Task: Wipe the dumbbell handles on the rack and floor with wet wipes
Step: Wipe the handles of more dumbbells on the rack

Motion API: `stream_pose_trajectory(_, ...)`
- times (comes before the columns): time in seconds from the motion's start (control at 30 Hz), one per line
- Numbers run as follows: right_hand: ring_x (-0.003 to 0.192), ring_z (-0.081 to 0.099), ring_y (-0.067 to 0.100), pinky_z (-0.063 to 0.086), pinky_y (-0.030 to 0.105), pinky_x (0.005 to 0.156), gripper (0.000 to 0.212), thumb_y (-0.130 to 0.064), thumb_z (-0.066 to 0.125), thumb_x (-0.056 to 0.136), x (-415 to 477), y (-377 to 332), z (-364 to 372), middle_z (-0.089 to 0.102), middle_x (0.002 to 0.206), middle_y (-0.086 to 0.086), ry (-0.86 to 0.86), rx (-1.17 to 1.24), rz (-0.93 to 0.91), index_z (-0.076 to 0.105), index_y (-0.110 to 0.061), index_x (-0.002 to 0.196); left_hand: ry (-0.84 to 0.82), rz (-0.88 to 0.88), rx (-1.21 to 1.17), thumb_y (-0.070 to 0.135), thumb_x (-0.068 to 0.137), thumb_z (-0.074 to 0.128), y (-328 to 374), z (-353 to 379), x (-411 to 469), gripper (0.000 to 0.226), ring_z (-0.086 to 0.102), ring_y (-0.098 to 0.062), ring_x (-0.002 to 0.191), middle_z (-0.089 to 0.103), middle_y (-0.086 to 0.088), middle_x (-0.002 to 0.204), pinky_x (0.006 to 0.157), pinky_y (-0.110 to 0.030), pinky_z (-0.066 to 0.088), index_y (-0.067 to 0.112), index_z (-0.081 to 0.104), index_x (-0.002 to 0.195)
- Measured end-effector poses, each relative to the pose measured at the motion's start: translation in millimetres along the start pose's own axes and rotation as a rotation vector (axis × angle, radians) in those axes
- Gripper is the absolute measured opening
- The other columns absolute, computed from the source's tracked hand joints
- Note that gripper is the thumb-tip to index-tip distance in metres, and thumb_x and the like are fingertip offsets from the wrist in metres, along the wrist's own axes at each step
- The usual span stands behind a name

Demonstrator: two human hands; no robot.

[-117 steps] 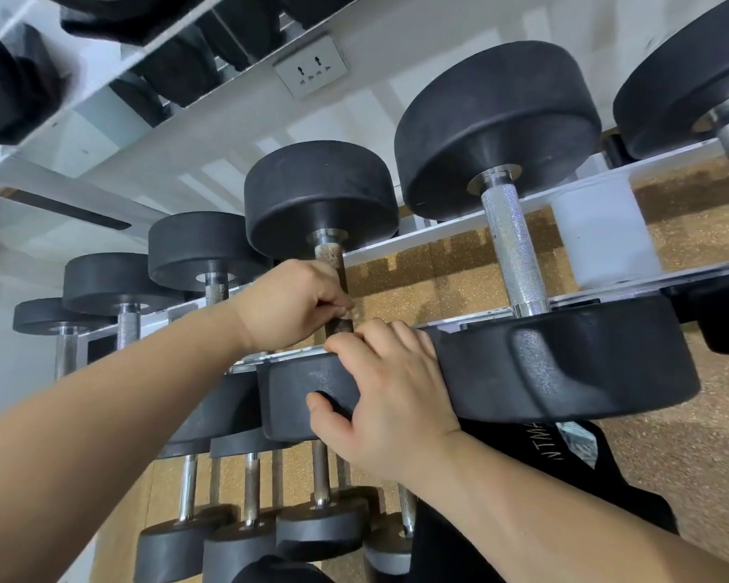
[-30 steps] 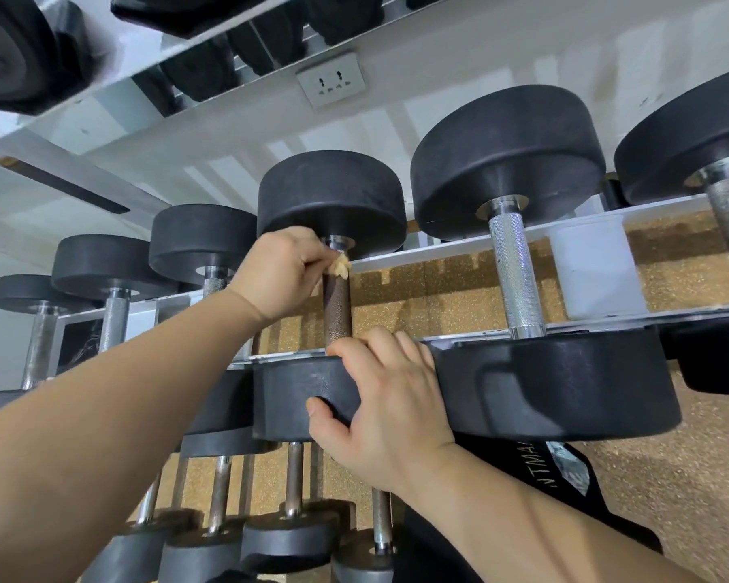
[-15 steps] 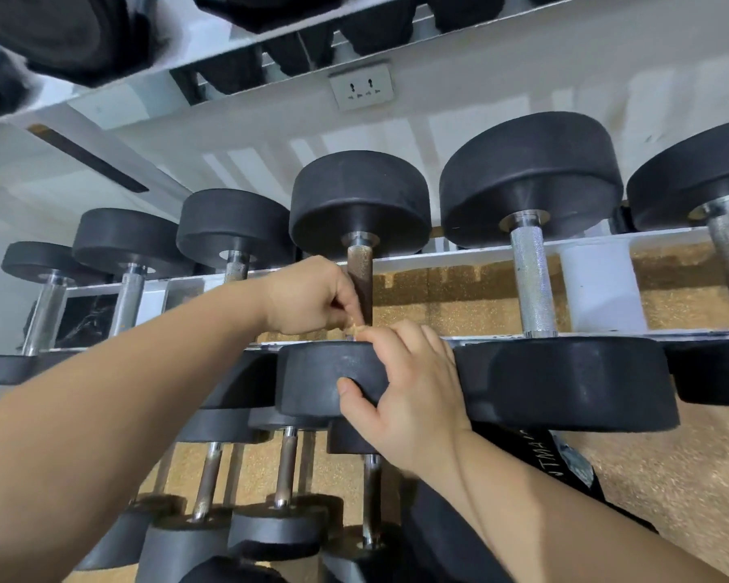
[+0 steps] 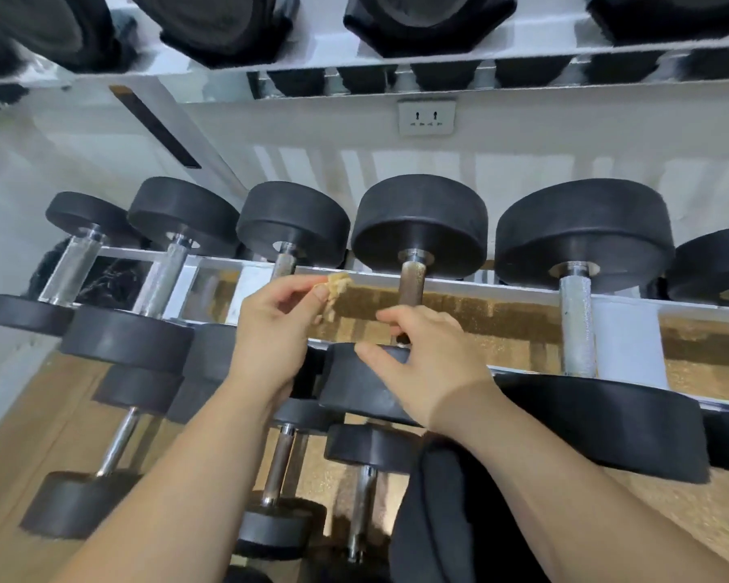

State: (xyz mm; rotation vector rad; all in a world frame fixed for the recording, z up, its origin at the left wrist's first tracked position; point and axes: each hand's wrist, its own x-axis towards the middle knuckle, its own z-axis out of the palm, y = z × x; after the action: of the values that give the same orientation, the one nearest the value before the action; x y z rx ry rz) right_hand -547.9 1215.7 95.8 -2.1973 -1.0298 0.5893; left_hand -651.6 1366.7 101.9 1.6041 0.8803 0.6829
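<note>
Pinching a crumpled tan wet wipe (image 4: pixel 338 284) between thumb and forefinger, the left hand (image 4: pixel 274 330) is raised to the left of the reference dumbbell (image 4: pixel 419 220), the one whose handle (image 4: pixel 411 284) is brown rather than silver. The remaining left fingers are curled loosely behind the pinch. The wipe is clear of the brown handle. It lies between that handle and the neighbouring dumbbell (image 4: pixel 291 220) to the left, level with the rear rail (image 4: pixel 501 288) of the white rack.

The right hand (image 4: pixel 430 368) is positioned over the near head (image 4: pixel 354 385) of the reference dumbbell. Its fingers are spread apart and slightly bent, holding nothing. The forefinger extends just in front of the lower end of the brown handle, and the thumb tip lies at the top edge of the near head. Contact between the hand and the head cannot be confirmed.

The reference dumbbell rests across both rack rails, far head toward the wall. To its right sits a larger dumbbell with a silver knurled handle (image 4: pixel 577 326). Further, smaller dumbbells continue the row to its left. Below it, a lower tier holds more dumbbells (image 4: pixel 278 464) with silver handles. Below and to its right, a black garment (image 4: pixel 451 519) is partly covered by the right forearm, with cork-coloured flooring (image 4: pixel 691 519) beyond. Above it, a white wall socket (image 4: pixel 426 117) is mounted under a shelf of black weights (image 4: pixel 426 23).
</note>
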Motion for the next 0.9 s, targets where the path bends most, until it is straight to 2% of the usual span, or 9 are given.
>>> stream_pose_trajectory(0.1,0.089,0.062,0.004,0.052,0.031,0.085,0.033,-0.055,0.062,0.089,32,-30,1,0.068,0.094,-0.016,-0.02,0.272,-0.035,0.066,-0.034,0.113,0.04,0.009,-0.109,0.002,0.092,0.069,-2,-4,-4,0.014,0.071,-0.023,0.09,0.076,-0.007,0.095,0.08,-0.034,0.059,0.012,0.076,0.099)
stream_pose_trajectory(0.2,0.072,0.066,0.011,0.056,0.038,0.074,0.019,-0.041,0.067,0.092,53,-48,12,0.072,0.076,-0.004,-0.017,0.344,-0.108,0.074,-0.024,0.091,0.092,-0.022,-0.184,-0.002,0.087,0.072,-6,-16,-1,0.027,0.071,-0.025,0.09,0.075,-0.007,0.094,0.085,-0.038,0.06,0.018,0.073,0.105)
stream_pose_trajectory(0.33,0.071,0.065,0.009,0.054,0.035,0.074,0.02,-0.028,0.064,0.095,67,-55,24,0.069,0.07,-0.005,0.041,0.319,-0.125,0.075,-0.019,0.08,0.048,-0.068,-0.172,-0.006,0.083,0.076,-10,-33,2,0.036,0.07,-0.018,0.087,0.074,-0.006,0.093,0.084,-0.032,0.058,0.022,0.074,0.105)
stream_pose_trajectory(0.47,0.074,0.064,0.023,0.053,0.044,0.077,0.032,-0.03,0.057,0.099,83,-53,28,0.066,0.071,0.006,0.043,0.381,-0.031,0.068,-0.01,0.075,0.032,-0.139,-0.139,-0.006,0.083,0.076,0,-41,8,0.026,0.068,-0.008,0.072,0.076,-0.002,0.083,0.069,-0.02,0.052,0.013,0.075,0.1)
stream_pose_trajectory(0.53,0.079,0.063,0.027,0.052,0.045,0.079,0.036,-0.032,0.052,0.1,92,-54,30,0.064,0.078,0.011,0.047,0.39,0.009,0.063,-0.007,0.079,0.05,-0.171,-0.108,-0.004,0.084,0.075,8,-45,13,0.021,0.065,-0.006,0.065,0.074,0.002,0.076,0.064,-0.017,0.051,0.009,0.075,0.101)
stream_pose_trajectory(0.6,0.081,0.063,0.026,0.053,0.047,0.079,0.032,-0.035,0.049,0.101,97,-55,33,0.064,0.08,0.007,0.013,0.388,0.015,0.063,-0.011,0.085,0.129,-0.186,-0.063,-0.002,0.084,0.077,12,-50,20,0.019,0.066,-0.008,0.064,0.074,0.002,0.074,0.063,-0.018,0.053,0.012,0.075,0.096)
stream_pose_trajectory(0.7,0.078,0.06,0.006,0.054,0.04,0.079,0.015,-0.043,0.053,0.099,96,-58,37,0.062,0.077,-0.013,-0.052,0.334,-0.058,0.059,-0.029,0.102,0.219,-0.176,0.006,0.006,0.081,0.082,14,-59,27,0.013,0.061,-0.01,0.059,0.07,0.0,0.069,0.06,-0.021,0.052,0.014,0.073,0.084)
stream_pose_trajectory(0.8,0.092,0.062,0.005,0.053,0.033,0.085,0.04,-0.052,0.059,0.093,93,-62,43,0.061,0.104,-0.02,-0.129,0.217,-0.204,0.045,-0.048,0.13,0.125,-0.15,0.075,0.0,0.079,0.082,7,-67,32,0.016,0.057,-0.015,0.063,0.065,-0.01,0.069,0.065,-0.028,0.05,0.011,0.07,0.08)
stream_pose_trajectory(0.9,0.107,0.06,0.007,0.051,0.035,0.096,0.045,-0.05,0.058,0.093,98,-68,57,0.062,0.121,-0.014,-0.124,0.109,-0.322,0.054,-0.039,0.136,0.023,-0.114,0.032,-0.006,0.073,0.077,-3,-76,40,0.025,0.057,-0.022,0.072,0.067,-0.011,0.076,0.073,-0.036,0.05,0.018,0.07,0.078)
